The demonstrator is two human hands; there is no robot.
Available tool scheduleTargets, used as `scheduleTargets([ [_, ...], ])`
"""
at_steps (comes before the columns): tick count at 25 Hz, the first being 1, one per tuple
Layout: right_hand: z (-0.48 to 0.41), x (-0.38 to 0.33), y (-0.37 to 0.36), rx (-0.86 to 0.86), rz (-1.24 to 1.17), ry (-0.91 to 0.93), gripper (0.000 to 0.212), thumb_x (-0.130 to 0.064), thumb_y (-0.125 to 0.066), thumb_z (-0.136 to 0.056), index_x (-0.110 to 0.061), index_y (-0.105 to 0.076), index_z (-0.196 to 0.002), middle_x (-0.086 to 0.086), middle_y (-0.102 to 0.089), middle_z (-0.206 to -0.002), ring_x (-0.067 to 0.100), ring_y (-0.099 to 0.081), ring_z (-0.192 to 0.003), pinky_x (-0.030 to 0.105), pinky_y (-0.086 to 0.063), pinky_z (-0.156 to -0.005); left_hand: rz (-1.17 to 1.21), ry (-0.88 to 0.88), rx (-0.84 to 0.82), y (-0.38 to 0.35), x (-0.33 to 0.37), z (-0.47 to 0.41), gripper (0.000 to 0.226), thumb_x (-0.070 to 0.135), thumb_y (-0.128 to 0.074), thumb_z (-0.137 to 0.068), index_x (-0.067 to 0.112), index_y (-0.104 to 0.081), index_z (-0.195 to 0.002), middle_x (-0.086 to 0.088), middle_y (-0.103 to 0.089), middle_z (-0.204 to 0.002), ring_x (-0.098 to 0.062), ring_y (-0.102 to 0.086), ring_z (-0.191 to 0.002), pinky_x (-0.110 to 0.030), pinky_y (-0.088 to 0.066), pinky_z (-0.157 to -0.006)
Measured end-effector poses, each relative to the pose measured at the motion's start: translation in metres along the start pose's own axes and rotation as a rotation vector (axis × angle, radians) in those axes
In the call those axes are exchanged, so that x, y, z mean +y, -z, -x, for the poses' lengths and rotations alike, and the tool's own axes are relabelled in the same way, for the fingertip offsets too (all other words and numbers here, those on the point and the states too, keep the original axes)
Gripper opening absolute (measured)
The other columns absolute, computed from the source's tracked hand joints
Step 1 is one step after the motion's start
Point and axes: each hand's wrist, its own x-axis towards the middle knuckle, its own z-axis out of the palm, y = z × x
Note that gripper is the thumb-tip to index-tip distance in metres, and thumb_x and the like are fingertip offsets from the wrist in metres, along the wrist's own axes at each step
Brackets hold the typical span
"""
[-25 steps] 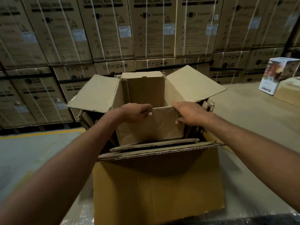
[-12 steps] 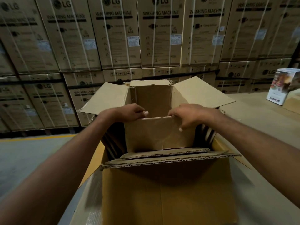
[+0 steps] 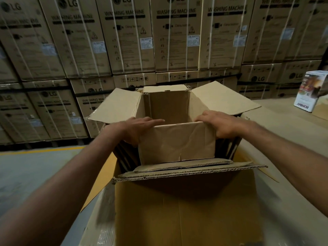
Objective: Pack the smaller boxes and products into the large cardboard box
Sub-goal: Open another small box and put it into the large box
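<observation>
Left hand (image 3: 140, 128) and right hand (image 3: 221, 126) each grasp a top corner of the smaller box (image 3: 177, 142), which sits open and partway down inside the large cardboard box (image 3: 186, 206). Looks early-ish to me: a printed product box (image 3: 309, 94) far right isn't packed yet. Can't see the big box's bottom.
</observation>
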Motion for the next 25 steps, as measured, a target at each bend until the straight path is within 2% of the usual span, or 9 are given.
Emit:
scheduleTargets([
  [3, 0.004, 0.015, 0.016, -0.032, -0.319, 0.032, 0.051, -0.012, -0.082, -0.084, -0.023, -0.064, -0.131, -0.008, -0.061, -0.124, 0.011, -0.055, -0.115, 0.026, -0.046, -0.098, -0.014, -0.027, 0.177, -0.009, -0.007, 0.002, 0.113, 0.033, -0.082, -0.081, 0.046, -0.001, -0.159, 0.001, -0.027, -0.158, -0.022, -0.042, -0.135, -0.04, -0.042, -0.105],
  [6, 0.011, 0.031, 0.029, 0.005, -0.631, -0.012, 0.041, 0.003, -0.074, -0.088, -0.022, -0.074, -0.121, -0.01, -0.07, -0.117, 0.004, -0.062, -0.112, 0.013, -0.05, -0.085, 0.222, -0.061, 0.252, -0.001, -0.019, 0.013, 0.072, 0.018, -0.076, -0.088, 0.039, -0.045, -0.149, 0.008, -0.056, -0.136, -0.015, -0.052, -0.119, -0.039, -0.046, -0.102],
  [8, 0.012, 0.036, 0.028, 0.058, -0.707, -0.05, 0.039, 0.007, -0.07, -0.089, -0.02, -0.076, -0.118, -0.008, -0.072, -0.115, 0.003, -0.062, -0.111, 0.009, -0.05, -0.083, 0.331, -0.07, 0.267, 0.006, -0.028, 0.014, 0.054, 0.005, -0.066, -0.092, 0.039, -0.061, -0.134, 0.009, -0.066, -0.123, -0.015, -0.06, -0.115, -0.045, -0.048, -0.104],
  [13, 0.001, 0.03, 0.032, 0.164, -0.915, -0.175, 0.054, 0.02, -0.065, -0.085, -0.024, -0.074, -0.116, -0.01, -0.072, -0.115, 0.007, -0.062, -0.113, 0.015, -0.055, -0.08, 0.733, -0.105, 0.397, 0.012, -0.027, 0.017, 0.061, 0.002, -0.072, -0.09, 0.026, -0.054, -0.143, 0.003, -0.069, -0.121, -0.012, -0.065, -0.115, -0.037, -0.054, -0.099],
  [16, 0.001, 0.026, 0.038, 0.096, -0.936, -0.213, 0.067, 0.03, -0.049, -0.082, -0.025, -0.073, -0.113, -0.01, -0.071, -0.12, 0.015, -0.059, -0.126, 0.018, -0.052, -0.079, 0.81, -0.162, 0.318, 0.017, -0.023, 0.027, 0.056, 0.031, -0.078, -0.085, 0.03, -0.06, -0.138, 0.006, -0.071, -0.121, -0.009, -0.064, -0.117, -0.024, -0.054, -0.095],
  [18, 0.013, 0.022, 0.05, 0.044, -0.98, -0.215, 0.059, 0.028, -0.049, -0.086, -0.021, -0.068, -0.112, -0.007, -0.067, -0.114, 0.019, -0.06, -0.122, 0.018, -0.052, -0.076, 0.978, -0.118, 0.256, 0.018, -0.02, 0.033, 0.044, 0.047, -0.075, -0.082, 0.035, -0.067, -0.123, 0.005, -0.069, -0.122, -0.012, -0.063, -0.117, -0.029, -0.055, -0.097],
  [21, 0.027, 0.027, 0.07, -0.206, -0.891, -0.168, 0.042, 0.014, -0.065, -0.088, -0.02, -0.064, -0.113, 0.005, -0.066, -0.11, 0.021, -0.063, -0.11, 0.018, -0.056, -0.071, 0.998, -0.07, 0.021, 0.025, -0.012, 0.04, 0.047, 0.013, -0.072, -0.09, 0.036, -0.057, -0.127, 0.006, -0.064, -0.123, -0.005, -0.062, -0.112, -0.024, -0.056, -0.094],
  [23, 0.026, 0.03, 0.075, -0.409, -0.737, -0.14, 0.041, 0.015, -0.062, -0.089, -0.014, -0.073, -0.115, 0.007, -0.073, -0.117, 0.024, -0.066, -0.116, 0.024, -0.056, -0.081, 0.781, -0.126, -0.169, 0.034, -0.012, 0.041, 0.059, -0.001, -0.072, -0.089, 0.044, -0.064, -0.126, 0.013, -0.068, -0.126, 0.003, -0.06, -0.116, -0.017, -0.051, -0.095],
  [25, 0.017, 0.03, 0.08, -0.507, -0.678, -0.145, 0.041, 0.014, -0.058, -0.091, -0.01, -0.075, -0.118, 0.003, -0.075, -0.121, 0.019, -0.067, -0.119, 0.031, -0.052, -0.096, 0.708, -0.14, -0.274, 0.043, -0.015, 0.039, 0.064, -0.01, -0.065, -0.088, 0.039, -0.067, -0.129, 0.021, -0.065, -0.132, 0.006, -0.056, -0.124, -0.022, -0.044, -0.106],
])
